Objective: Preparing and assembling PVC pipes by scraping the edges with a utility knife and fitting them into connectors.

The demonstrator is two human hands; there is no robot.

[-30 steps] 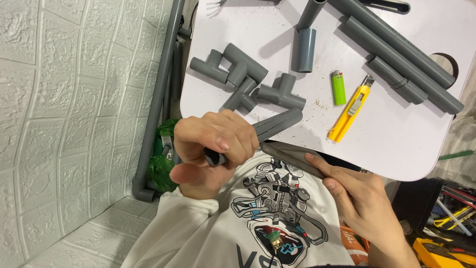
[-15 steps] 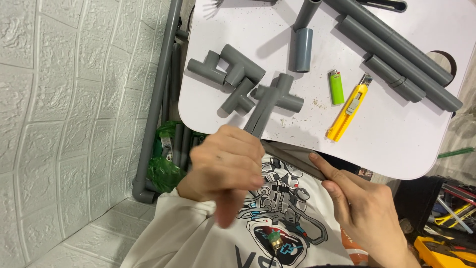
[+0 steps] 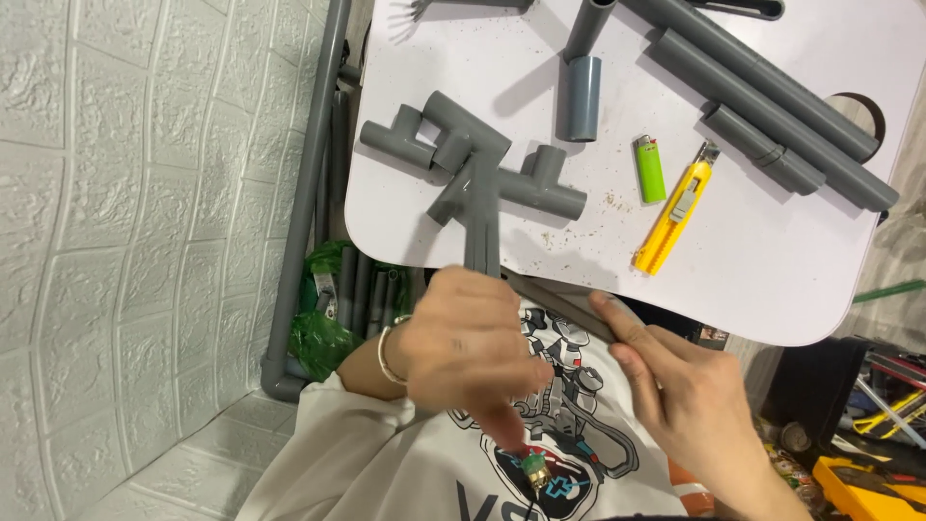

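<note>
My left hand [image 3: 463, 352], with a bracelet on the wrist, is closed around a short grey pipe [image 3: 482, 227]. The pipe points up and away from me, over the near edge of the white table [image 3: 772, 280] and across the tee fittings. Below this hand's fingers a small green and brass tip [image 3: 533, 471] shows against my printed shirt. My right hand [image 3: 685, 396] is beside it to the right. Its fingers lie along a dark grey strip [image 3: 555, 294] that runs out from under the table edge, and they grip it.
On the table lie grey tee fittings [image 3: 439, 140], a short grey coupler [image 3: 583, 96], long grey pipes [image 3: 772, 82], a green lighter [image 3: 650, 168] and a yellow utility knife [image 3: 672, 205]. A green bag [image 3: 318, 323] sits by the white tiled wall at left. Yellow tools [image 3: 868, 482] lie at lower right.
My left hand has turned over, swinging the grey pipe from pointing right to pointing straight up over the table. The right hand has barely moved.
</note>
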